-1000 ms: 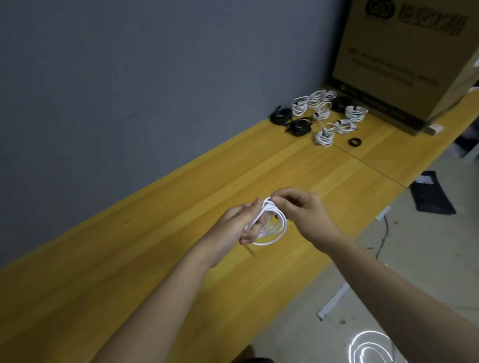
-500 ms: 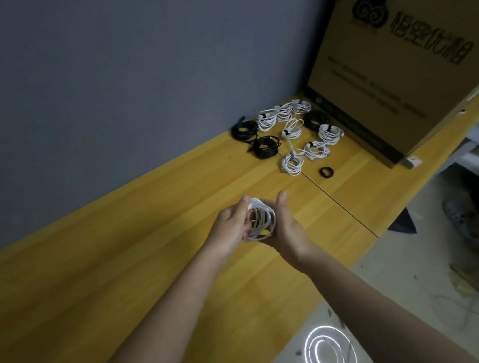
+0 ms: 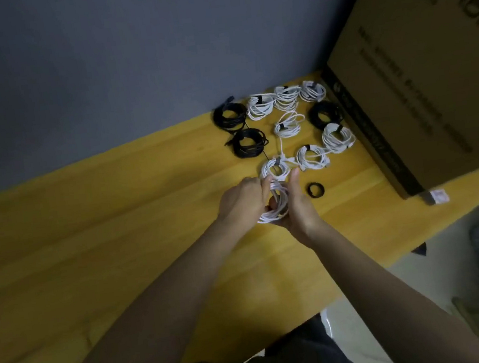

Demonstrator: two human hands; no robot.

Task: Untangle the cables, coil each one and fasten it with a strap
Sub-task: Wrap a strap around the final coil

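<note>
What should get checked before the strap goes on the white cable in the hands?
1. White coil held by both hands: ok, left hand and right hand grip it.
2. Loops gathered together: ok.
3. Loose end tucked in: cannot tell.
4. Strap on this coil: not ok, none visible.
5. Strap roll nearby: ok, on the table beside the right hand.
6. Finished coils apart from the hands: ok.
</note>
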